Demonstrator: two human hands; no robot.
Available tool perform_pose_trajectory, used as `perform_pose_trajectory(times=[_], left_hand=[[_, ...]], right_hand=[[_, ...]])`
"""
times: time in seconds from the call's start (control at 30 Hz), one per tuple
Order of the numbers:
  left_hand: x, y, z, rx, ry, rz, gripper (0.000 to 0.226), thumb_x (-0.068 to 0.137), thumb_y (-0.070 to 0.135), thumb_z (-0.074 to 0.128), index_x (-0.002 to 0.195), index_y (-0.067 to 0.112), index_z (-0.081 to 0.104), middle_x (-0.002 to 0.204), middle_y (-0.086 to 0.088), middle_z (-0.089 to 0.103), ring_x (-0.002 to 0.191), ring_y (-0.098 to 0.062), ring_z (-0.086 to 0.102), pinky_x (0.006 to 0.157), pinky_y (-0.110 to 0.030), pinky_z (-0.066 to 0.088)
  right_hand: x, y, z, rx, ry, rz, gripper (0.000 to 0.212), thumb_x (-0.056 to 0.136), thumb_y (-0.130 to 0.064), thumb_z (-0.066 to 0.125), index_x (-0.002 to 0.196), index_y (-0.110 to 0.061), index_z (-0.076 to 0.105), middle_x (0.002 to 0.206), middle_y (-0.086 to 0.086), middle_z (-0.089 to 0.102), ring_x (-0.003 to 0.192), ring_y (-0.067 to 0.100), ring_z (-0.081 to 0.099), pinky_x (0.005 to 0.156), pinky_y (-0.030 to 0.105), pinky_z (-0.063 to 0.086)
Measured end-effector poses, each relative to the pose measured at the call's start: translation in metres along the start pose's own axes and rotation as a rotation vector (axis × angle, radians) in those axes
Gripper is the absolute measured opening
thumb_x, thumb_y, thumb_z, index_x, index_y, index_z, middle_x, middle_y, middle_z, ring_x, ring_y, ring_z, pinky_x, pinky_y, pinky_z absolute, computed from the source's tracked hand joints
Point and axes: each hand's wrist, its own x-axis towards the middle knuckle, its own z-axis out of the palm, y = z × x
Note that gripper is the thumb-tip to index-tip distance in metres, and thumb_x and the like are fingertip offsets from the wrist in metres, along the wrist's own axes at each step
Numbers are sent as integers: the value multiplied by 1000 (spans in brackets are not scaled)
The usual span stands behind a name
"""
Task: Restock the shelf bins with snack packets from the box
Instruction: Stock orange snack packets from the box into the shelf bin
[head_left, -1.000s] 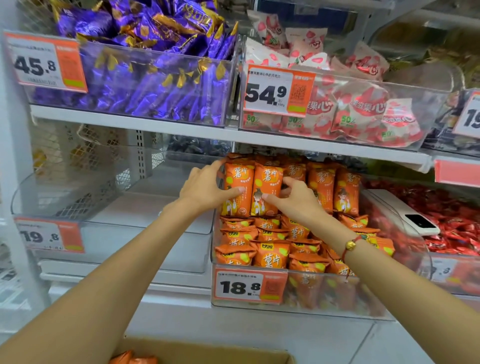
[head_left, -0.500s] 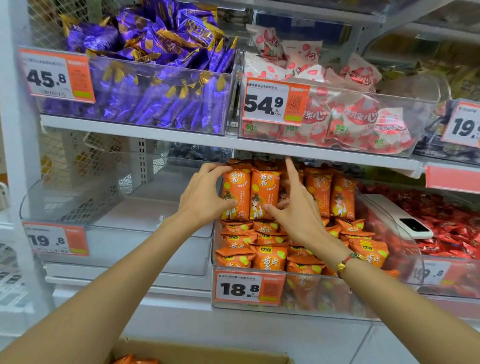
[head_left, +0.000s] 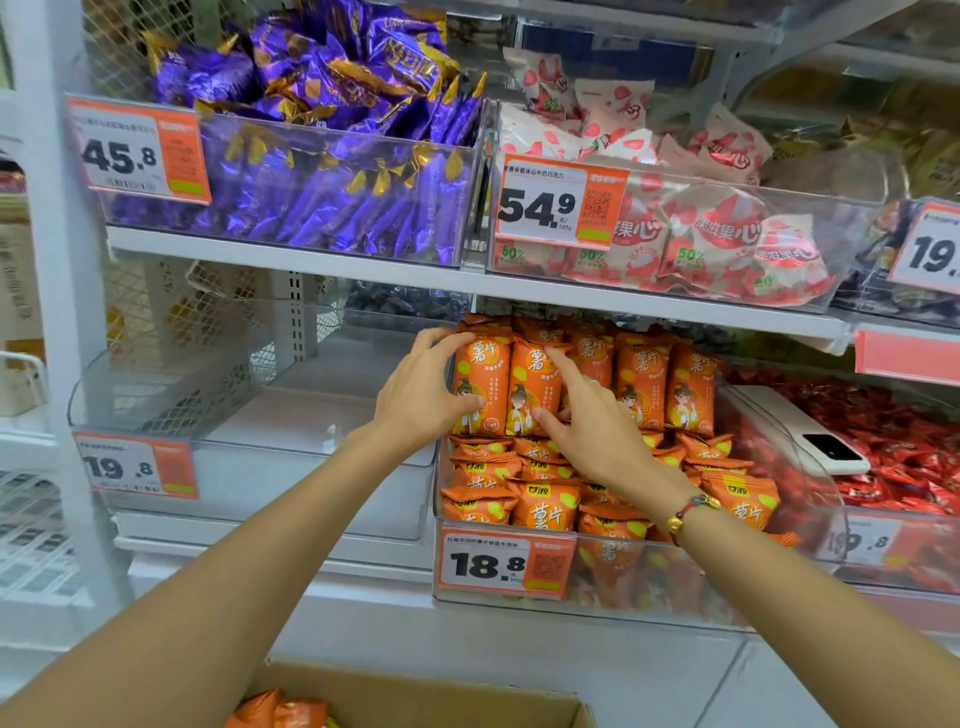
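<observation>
Your left hand (head_left: 423, 397) curls round the leftmost upright orange packet (head_left: 480, 384), thumb on its front and fingers over its top corner, bracing the end of the standing row so it cannot topple outward. Your right hand (head_left: 587, 426) lies with fingers spread and nearly straight against the next packet (head_left: 535, 387), pressing rather than gripping, which squares the row against the packets behind. That row stands at the back of the clear bin (head_left: 675, 597) marked 18.8, on top of packets lying flat, probably so the faces show. At 6 o'clock from the bin, the cardboard box (head_left: 441, 696) holds more orange packets (head_left: 280, 712). At 9 o'clock, the neighbouring bin (head_left: 249, 467) marked 19.8 shows no stock.
</observation>
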Motion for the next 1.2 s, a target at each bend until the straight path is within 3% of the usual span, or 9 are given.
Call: perform_pose_trajectory(times=[0.17,0.3,0.4,0.6,0.73,0.83,0.97,1.1,1.2], left_hand=[[-19,6,-10,-127,79,-40,78,84,30,73,150,30,30,150,2,35,134,-18,39,98,-36,39],[-64,0,-30,-276,310,-10,50,86,21,69,132,30,54,132,9,49,121,-12,49,99,-36,43],[-123,-25,-36,-336,442,-44,35,90,15,65,117,36,59,121,15,53,111,0,51,94,-30,44],[-248,-107,-31,-158,483,-461,26,80,41,58,104,49,56,114,13,54,105,-13,52,89,-44,46],[-317,-161,-12,99,345,-794,37,84,24,62,120,20,63,124,-9,59,113,-35,53,92,-48,44],[-348,-183,6,170,150,-919,46,90,20,61,135,14,54,141,-13,50,128,-36,45,103,-49,38],[-356,-184,20,35,51,-850,42,94,7,52,136,9,52,136,-14,52,122,-34,50,102,-41,38],[-362,-187,29,-9,84,-871,38,91,-3,49,127,5,58,128,-14,57,113,-34,53,98,-43,42],[-363,-186,27,-51,126,-899,37,91,0,50,125,10,59,128,-11,57,114,-32,53,98,-42,43]], right_hand=[[-10,-6,-16,-50,-8,11,78,93,-31,58,152,-35,6,98,7,59,72,22,59,58,32,44],[-40,-16,-32,36,111,19,51,91,-30,59,139,-29,41,121,-3,59,104,15,58,76,29,44],[-71,-33,-38,271,105,-88,27,88,-24,64,113,-33,61,101,-16,65,94,2,60,76,25,49],[-110,-66,0,385,-389,-242,13,88,-27,61,95,-34,69,83,-11,69,77,7,64,69,30,51],[-141,-82,76,311,-695,-219,15,88,-23,60,98,-30,69,84,-7,68,78,9,62,75,31,51],[-173,-95,136,260,-808,-187,21,87,-28,57,104,-31,67,92,-7,69,87,11,63,80,34,51],[-196,-121,191,239,-778,-68,35,89,-26,55,124,-26,57,119,-3,61,111,16,55,88,29,41],[-203,-145,234,470,-731,417,41,87,-22,62,126,-13,53,126,7,59,115,21,56,91,26,42],[-208,-152,258,430,-772,559,53,86,-30,64,130,-9,44,126,10,57,115,26,55,86,29,44]])
